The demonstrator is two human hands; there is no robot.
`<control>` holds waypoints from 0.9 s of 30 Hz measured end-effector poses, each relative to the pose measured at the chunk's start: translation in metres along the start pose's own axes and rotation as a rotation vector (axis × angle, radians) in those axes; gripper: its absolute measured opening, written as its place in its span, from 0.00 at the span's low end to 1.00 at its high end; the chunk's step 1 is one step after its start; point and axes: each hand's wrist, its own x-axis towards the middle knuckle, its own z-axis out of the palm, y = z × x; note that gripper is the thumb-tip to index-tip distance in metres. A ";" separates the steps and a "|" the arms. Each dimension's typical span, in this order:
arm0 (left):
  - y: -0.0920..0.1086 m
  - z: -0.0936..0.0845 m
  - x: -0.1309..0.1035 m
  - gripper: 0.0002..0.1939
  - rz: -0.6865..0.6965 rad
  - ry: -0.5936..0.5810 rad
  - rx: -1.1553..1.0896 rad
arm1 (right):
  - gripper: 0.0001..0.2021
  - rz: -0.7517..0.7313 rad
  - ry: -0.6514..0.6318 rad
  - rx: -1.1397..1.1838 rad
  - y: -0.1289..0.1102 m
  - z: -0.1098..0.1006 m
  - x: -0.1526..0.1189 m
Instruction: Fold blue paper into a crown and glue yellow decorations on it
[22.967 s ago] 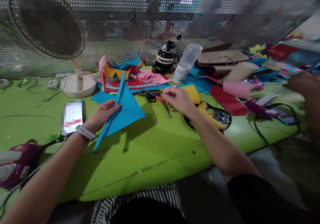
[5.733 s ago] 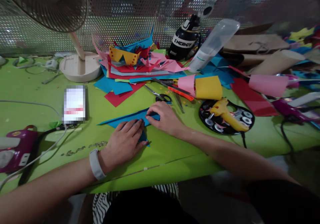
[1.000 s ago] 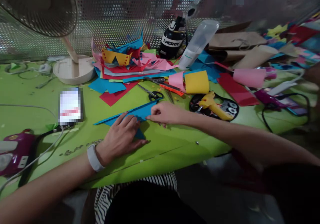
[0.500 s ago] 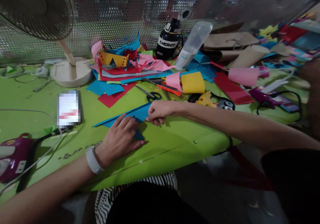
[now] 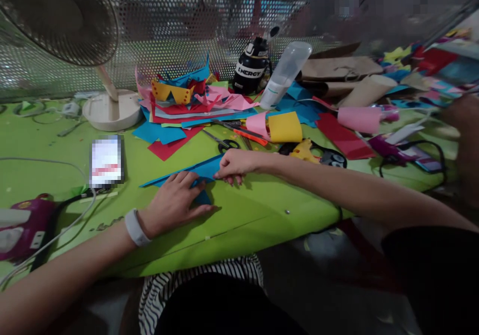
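"Blue paper [image 5: 205,169] is lying folded on the green table [image 5: 250,215] now, no longer hanging raised from our left hand [image 5: 175,200]?"

"Yes, we're spreading that hand open over its near side, while our right hand [image 5: 234,164] is curling closed against its right end."

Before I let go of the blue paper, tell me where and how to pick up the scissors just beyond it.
Probably best by the black handles of the scissors, coming down from above on the near side with your right hand. They lie flat, handles towards that hand, while the blades point away to the left.
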 end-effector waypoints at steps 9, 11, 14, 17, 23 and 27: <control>-0.020 -0.008 0.048 0.24 -0.623 -0.463 -0.768 | 0.21 0.076 -0.035 -0.076 -0.010 0.003 0.005; -0.023 -0.005 0.055 0.25 -0.698 -0.518 -0.861 | 0.21 0.080 -0.023 -0.072 -0.013 0.003 0.002; -0.025 -0.003 0.059 0.25 -0.747 -0.537 -0.911 | 0.20 0.093 -0.011 -0.072 -0.016 0.005 -0.001; -0.026 -0.003 0.058 0.25 -0.732 -0.545 -0.906 | 0.20 0.093 -0.009 -0.068 -0.017 0.006 -0.002; -0.028 -0.004 0.051 0.26 -0.711 -0.529 -0.916 | 0.21 0.076 -0.008 -0.050 -0.012 0.005 0.001; -0.028 -0.010 0.045 0.26 -0.710 -0.574 -0.880 | 0.22 0.063 -0.016 -0.053 -0.007 0.004 0.005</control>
